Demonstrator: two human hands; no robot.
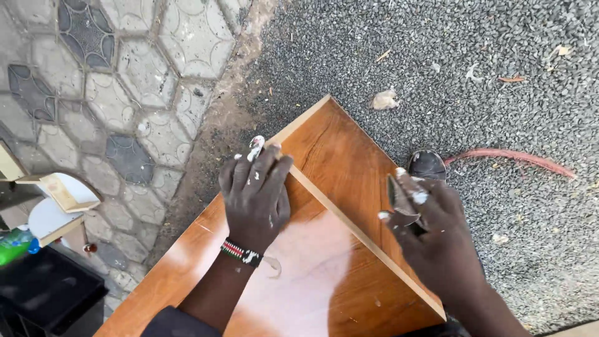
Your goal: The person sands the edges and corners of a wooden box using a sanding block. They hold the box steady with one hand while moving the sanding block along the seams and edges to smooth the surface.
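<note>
My left hand (pixel 254 196) is flat on the wood panel (pixel 312 268), palm down, fingers spread and gripping nothing, fingertips at the raised strip (pixel 349 224) that runs diagonally across it. White filler is smeared on those fingers. My right hand (pixel 430 231) is curled shut around a small putty knife (pixel 399 200), blade up near the strip's far side, white paste on blade and fingertips.

The panel fills the lower middle of the view, with a corner pointing away from me over the gravel (pixel 499 75). I can't tell what carries it.

Handling, my read: stiff laminated board, glossy face, probably slick under a dry palm; likely heavy enough to stay put under a flat press. Take it by the outer edges, not the strip, which looks thin and could snap or lift. The corners look sharp, and the wet filler will smear if touched.

Room: open gravel right and ahead. My shoe (pixel 427 165) is just past the right edge. Paved tiles (pixel 125 93) are on the left, with clutter at lower left: a dark box (pixel 43 293) and a pale curved piece (pixel 62 200), near but apart from the panel.
</note>
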